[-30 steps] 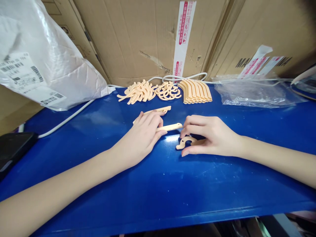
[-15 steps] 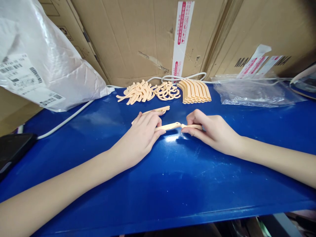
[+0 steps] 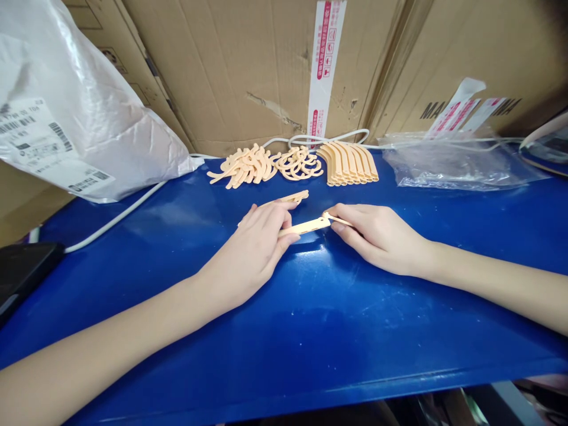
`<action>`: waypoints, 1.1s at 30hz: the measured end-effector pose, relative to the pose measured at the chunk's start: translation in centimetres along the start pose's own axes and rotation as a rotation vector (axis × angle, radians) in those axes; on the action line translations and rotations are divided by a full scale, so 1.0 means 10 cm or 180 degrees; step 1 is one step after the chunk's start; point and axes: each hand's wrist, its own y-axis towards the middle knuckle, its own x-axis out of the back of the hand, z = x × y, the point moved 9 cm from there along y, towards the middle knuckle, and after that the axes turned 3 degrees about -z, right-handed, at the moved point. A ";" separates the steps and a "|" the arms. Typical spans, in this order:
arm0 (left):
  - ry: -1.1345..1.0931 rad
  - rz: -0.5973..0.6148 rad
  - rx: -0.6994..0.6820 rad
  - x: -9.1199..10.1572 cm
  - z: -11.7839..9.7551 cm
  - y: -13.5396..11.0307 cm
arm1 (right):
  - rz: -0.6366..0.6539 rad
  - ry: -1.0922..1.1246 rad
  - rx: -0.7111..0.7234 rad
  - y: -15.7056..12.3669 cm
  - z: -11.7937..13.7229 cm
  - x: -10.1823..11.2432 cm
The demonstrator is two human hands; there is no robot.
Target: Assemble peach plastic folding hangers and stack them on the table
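Note:
My left hand point(image 3: 261, 239) is closed, with thumb and forefinger pinching a beige plastic hanger arm point(image 3: 309, 226) that points to the right. Beyond those fingers a second beige piece point(image 3: 290, 197) shows; whether the hand grips it or only rests against it is unclear. Between the thumb and fingers of my right hand point(image 3: 373, 234) is a thin beige plastic hook point(image 3: 341, 220), mostly hidden by the fingers. Its knobbed tip meets the slotted right end of the hanger arm, just above the blue table point(image 3: 310, 331).
Along the back lie a heap of curved flat pieces point(image 3: 248, 165), a heap of hooks point(image 3: 299, 164) and stacked hollow arms point(image 3: 350, 164). A clear plastic bag point(image 3: 448, 165), white cable point(image 3: 119, 218), silvery parcel point(image 3: 89, 118), black device point(image 3: 29, 272) and cardboard boxes point(image 3: 248, 65) surround them.
The hanger arm in my left hand has rolled, now showing its slotted side. My right hand has shifted slightly and tilted the hook, whose knob sits against the arm's end.

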 end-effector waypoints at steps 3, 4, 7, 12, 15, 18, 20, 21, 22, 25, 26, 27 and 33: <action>0.0012 -0.0036 -0.0061 0.01 -0.01 0.00 | 0.0058 0.0032 -0.0112 -0.02 -0.01 -0.01; 0.0009 -0.0037 -0.0063 0.01 -0.01 0.00 | 0.0065 0.0032 -0.0158 -0.02 -0.02 -0.01; -0.0017 -0.0006 -0.0013 0.01 0.00 0.01 | 0.0063 -0.0039 -0.0199 -0.02 -0.04 0.00; 0.0120 0.0183 -0.0030 -0.03 -0.01 0.01 | -0.0060 -0.0053 0.0016 0.00 -0.02 0.05; 0.0282 0.0278 -0.0149 -0.06 -0.04 0.00 | -0.0033 -0.0061 -0.0009 0.00 -0.03 0.05; 0.0297 0.0252 -0.0205 -0.06 -0.06 0.00 | 0.0007 -0.0097 -0.0043 -0.01 -0.01 0.04; 0.0282 0.0204 -0.0229 -0.05 -0.07 0.00 | 0.0020 -0.0140 -0.0025 -0.02 0.01 0.04; 0.0284 0.0180 -0.0245 -0.04 -0.08 0.00 | 0.0033 -0.0170 -0.0006 -0.03 0.02 0.03; 0.0292 0.0169 -0.0257 -0.04 -0.09 0.00 | 0.0040 -0.0212 0.0016 -0.03 0.03 0.02; 0.0324 0.0210 -0.0257 -0.05 -0.10 0.00 | 0.0080 -0.0375 0.0091 -0.03 0.04 0.01; 0.0328 0.0229 -0.0247 -0.05 -0.10 0.00 | 0.0101 -0.0430 0.0122 -0.03 0.04 0.00; 0.0333 0.0251 -0.0238 -0.06 -0.10 0.00 | 0.0126 -0.0481 0.0149 -0.03 0.04 -0.01; 0.0430 0.0272 -0.0323 -0.08 -0.09 0.00 | 0.0154 -0.1034 0.0415 -0.05 0.10 -0.04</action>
